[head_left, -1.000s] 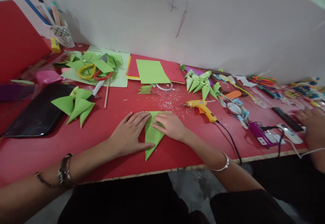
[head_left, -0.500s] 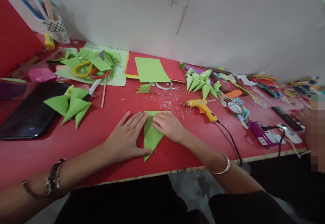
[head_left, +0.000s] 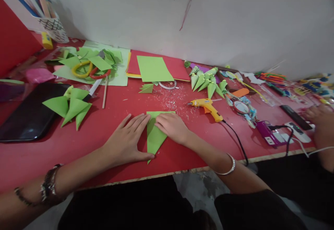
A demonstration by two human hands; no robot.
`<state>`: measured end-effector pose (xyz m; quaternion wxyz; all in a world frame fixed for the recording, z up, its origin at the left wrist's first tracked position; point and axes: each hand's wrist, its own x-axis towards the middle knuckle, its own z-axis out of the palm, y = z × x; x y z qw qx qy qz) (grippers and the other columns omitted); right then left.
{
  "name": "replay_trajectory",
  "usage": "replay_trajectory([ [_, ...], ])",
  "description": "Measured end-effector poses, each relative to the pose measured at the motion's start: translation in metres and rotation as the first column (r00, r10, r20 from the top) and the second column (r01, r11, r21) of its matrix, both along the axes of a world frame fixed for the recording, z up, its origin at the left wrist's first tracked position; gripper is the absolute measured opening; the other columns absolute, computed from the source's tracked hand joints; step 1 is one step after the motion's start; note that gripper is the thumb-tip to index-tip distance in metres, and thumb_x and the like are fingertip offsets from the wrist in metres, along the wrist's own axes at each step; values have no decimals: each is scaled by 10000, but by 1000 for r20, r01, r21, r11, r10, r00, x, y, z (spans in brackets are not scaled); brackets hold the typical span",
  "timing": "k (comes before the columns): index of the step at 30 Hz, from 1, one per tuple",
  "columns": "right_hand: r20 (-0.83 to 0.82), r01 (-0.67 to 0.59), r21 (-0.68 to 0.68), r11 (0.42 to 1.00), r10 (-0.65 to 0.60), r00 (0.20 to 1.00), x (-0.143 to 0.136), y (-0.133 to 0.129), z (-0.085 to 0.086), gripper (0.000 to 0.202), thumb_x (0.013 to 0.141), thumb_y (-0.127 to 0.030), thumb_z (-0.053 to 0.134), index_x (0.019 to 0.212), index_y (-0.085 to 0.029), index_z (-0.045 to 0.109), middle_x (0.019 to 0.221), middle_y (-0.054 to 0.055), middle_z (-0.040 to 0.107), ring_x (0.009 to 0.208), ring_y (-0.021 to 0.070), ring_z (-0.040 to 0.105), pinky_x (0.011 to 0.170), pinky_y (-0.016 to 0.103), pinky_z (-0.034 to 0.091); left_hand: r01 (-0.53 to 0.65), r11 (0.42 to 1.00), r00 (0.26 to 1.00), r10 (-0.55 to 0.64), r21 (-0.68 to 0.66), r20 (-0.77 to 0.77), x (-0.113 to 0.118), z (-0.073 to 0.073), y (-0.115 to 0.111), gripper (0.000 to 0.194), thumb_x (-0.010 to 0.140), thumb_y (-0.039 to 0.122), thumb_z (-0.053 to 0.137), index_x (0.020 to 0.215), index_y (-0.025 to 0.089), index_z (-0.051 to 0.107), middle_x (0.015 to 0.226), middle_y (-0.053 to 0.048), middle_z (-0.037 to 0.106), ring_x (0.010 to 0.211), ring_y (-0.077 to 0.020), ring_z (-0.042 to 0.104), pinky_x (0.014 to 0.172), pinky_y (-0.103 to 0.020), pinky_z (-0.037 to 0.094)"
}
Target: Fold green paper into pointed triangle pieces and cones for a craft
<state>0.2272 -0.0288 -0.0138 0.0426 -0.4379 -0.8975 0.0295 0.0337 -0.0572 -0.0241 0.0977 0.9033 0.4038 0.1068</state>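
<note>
- Near the front edge of the red-topped desk (head_left: 180, 160), a light-green paper piece folded to a narrow tip (head_left: 156, 139) is laid flat, its tip turned toward that edge.
- Along its left side, the left hand (head_left: 126, 141) is spread open, with the thumb placed near the tip and the fingertips set at the upper corner.
- Over its upper right part, the right hand (head_left: 172, 127) is laid with bent fingers drawn together; whether the paper is pinched by it cannot be told.
- Beyond the hands, pale shreds (head_left: 174, 99) are scattered, and just to their right a yellow glue gun with a black cord (head_left: 208, 108) is laid with its nozzle pointed left.
- Farther back, a flat bright-green paper sheet (head_left: 153, 69) is rested on red paper (head_left: 180, 71); to its right, small pale-green paper cones (head_left: 211, 90) are bunched.
- At the left, pointed green paper folds (head_left: 74, 108) are placed partly over a glossy black slab (head_left: 28, 118).
- At the far right, another person's hand (head_left: 320, 117) is seen near a long black object (head_left: 295, 117) and a purple socket block (head_left: 266, 132).
</note>
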Motion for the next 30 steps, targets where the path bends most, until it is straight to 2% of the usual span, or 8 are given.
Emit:
replay_trajectory([
  [4,-3,19,-13,1000,-19,1000,-1,-1,2,205,886,-281,421,814,-146,558,790,37,611,733,157,537,624,264,305,2,999,1000,-2,-37,6,-2,1,1,1059,595,756,422,1384,125,104,1403,-149,291,1279,-273,269,1061,-426,105],
  [18,-9,34,-7,999,-34,999,-2,-3,1,185,883,-253,424,802,-149,553,786,30,603,733,153,527,625,268,285,7,999,999,-10,-45,-53,-2,2,-2,1052,615,759,387,1387,122,62,1426,-139,238,1303,-256,216,1068,-407,76],
  [25,-5,23,2,1000,-23,1000,-2,-2,0,184,887,-248,411,823,-148,552,800,33,605,742,155,528,630,273,269,12,1000,999,-13,-7,-48,-3,2,-3,985,625,754,384,1358,124,196,1396,-133,303,1290,-254,239,1074,-417,86],
  [30,1,19,0,1000,-19,1000,-2,-2,0,196,891,-254,403,823,-147,551,797,33,606,736,152,525,629,273,263,13,1000,998,-13,2,-69,-3,5,-9,770,663,705,410,1249,205,406,1385,-124,293,1273,-274,269,1059,-443,141],
])
